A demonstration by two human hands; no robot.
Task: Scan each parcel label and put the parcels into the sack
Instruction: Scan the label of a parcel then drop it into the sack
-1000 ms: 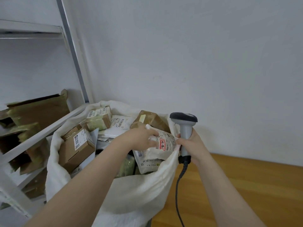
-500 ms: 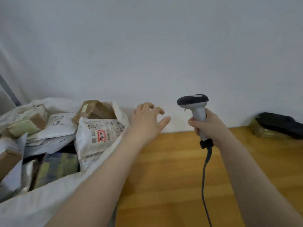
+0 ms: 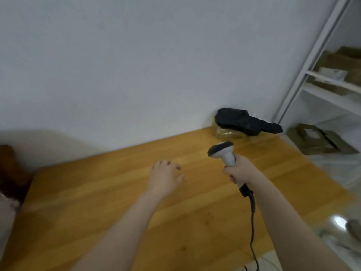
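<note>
Two parcels wait at one o'clock, the black parcel [image 3: 242,122] lying on the tan parcel [image 3: 224,133]. The left hand [image 3: 166,178] hovers empty, fingers loosely spread; the right hand [image 3: 243,173] grips the scanner [image 3: 221,151]. Its trailing cable [image 3: 253,222] could snag the table [image 3: 97,192] edge on the reach.

Left hand [image 3: 165,178]: shown bare, from the back; rounded knuckles and a short thumb are made out, and the fingertips are softened by blur.
Left forearm [image 3: 127,227]: shown bare from the wrist to the lower frame edge; a smooth outline is seen, widened toward the camera by the lens.
Right hand [image 3: 242,171]: shown bare; knuckles and thumb are seen from the side, and the nails are too blurred to be told.
Right forearm [image 3: 287,222]: shown bare along its whole visible length; the same smooth outline, broadened toward the camera, is seen.
</note>
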